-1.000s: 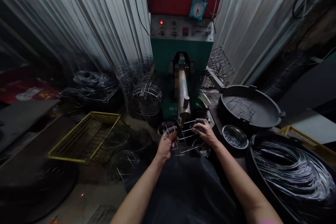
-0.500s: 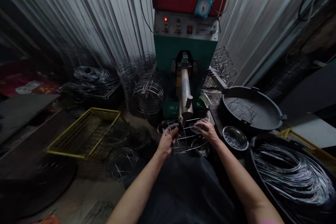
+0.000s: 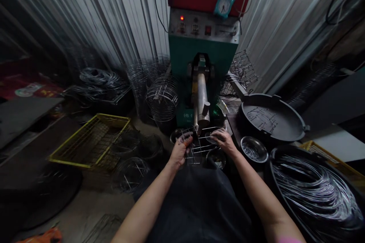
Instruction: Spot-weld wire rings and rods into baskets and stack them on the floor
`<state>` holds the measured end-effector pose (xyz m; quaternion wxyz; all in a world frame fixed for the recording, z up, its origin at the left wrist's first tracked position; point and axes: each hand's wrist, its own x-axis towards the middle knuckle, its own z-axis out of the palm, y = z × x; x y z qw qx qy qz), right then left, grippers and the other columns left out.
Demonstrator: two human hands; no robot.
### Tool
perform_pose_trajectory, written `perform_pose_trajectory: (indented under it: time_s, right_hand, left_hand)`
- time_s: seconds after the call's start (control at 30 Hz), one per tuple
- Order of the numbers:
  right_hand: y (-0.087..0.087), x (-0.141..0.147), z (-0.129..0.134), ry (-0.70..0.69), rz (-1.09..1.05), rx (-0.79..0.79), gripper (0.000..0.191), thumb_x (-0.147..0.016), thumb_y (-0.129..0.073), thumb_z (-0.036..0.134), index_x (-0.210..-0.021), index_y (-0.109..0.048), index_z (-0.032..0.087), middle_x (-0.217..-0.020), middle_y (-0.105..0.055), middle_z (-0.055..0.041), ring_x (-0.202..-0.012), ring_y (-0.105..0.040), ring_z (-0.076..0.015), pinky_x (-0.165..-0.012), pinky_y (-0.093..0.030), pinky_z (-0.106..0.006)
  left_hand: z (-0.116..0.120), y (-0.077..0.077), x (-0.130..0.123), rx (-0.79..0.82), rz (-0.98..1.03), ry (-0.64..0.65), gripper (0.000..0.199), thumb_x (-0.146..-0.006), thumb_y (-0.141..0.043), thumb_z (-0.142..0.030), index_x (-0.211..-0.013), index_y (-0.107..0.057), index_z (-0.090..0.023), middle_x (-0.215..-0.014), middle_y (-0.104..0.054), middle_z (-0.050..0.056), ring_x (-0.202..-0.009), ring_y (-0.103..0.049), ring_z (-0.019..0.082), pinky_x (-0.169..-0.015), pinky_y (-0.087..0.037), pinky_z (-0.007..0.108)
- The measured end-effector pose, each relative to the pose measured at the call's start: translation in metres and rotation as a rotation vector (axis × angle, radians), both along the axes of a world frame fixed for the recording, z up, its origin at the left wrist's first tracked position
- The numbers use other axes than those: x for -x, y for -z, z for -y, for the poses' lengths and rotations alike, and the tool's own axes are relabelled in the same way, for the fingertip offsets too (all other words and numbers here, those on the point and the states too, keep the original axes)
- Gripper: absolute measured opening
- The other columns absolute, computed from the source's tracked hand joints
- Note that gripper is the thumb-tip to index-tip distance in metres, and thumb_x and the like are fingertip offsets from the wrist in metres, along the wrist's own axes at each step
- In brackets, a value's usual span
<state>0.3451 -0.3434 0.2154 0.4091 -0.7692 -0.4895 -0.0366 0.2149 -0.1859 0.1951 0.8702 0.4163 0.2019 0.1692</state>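
Note:
A small wire rack is held between both hands, just under the tip of the spot welder's thick metal arm. My left hand is closed round the rack's left side. On the opposite side my right hand pinches its wires, fingers closed. The green spot welder stands straight ahead with a red light lit on its panel. A metal bowl with small pieces sits below the rack, partly hidden by it.
To the right are a bowl of small metal parts, a black pan with wire pieces and a tub of wire rings. On the left stand a yellow basket, round wire frames and stacked wire cylinders.
The rack has tilted slightly under the welder tip, and more of its lengthwise wires show. Both hands keep their hold. The view has shifted a little.

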Motion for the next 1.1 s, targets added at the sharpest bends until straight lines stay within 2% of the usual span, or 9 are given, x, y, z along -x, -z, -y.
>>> perform_pose_trajectory:
  time_s: [0.47, 0.7, 1.1]
  right_hand:
    - [0.003, -0.015, -0.003, -0.035, -0.115, 0.061, 0.022, -0.077, -0.054, 0.041, -0.075, -0.063, 0.021, -0.076, -0.063, -0.0025, -0.080, -0.051, -0.0174, -0.075, -0.040, -0.031]
    - [-0.003, -0.014, -0.005, -0.028, -0.136, 0.076, 0.023, -0.077, -0.054, 0.041, -0.074, -0.063, 0.021, -0.076, -0.063, -0.0026, -0.079, -0.053, -0.0168, -0.074, -0.040, -0.030]
    - [-0.003, -0.012, -0.004, -0.001, -0.140, 0.054, 0.023, -0.076, -0.055, 0.042, -0.074, -0.063, 0.021, -0.077, -0.063, -0.0027, -0.079, -0.053, -0.0169, -0.074, -0.040, -0.031]
  left_hand:
    - [-0.003, -0.001, -0.005, 0.002, 0.002, 0.014, 0.042, -0.057, -0.072, -0.030, -0.093, -0.059, -0.015, -0.062, -0.053, -0.003, -0.043, -0.047, 0.004, -0.031, -0.018, 0.014]
    - [-0.007, -0.003, -0.008, 0.008, -0.001, 0.038, 0.043, -0.055, -0.073, -0.030, -0.093, -0.059, -0.015, -0.062, -0.056, -0.002, -0.042, -0.047, 0.004, -0.030, -0.017, 0.014]
    - [-0.009, -0.004, -0.010, 0.026, -0.036, 0.058, 0.046, -0.053, -0.075, -0.030, -0.092, -0.059, -0.014, -0.054, -0.054, -0.003, -0.038, -0.043, 0.003, -0.031, -0.017, 0.014]
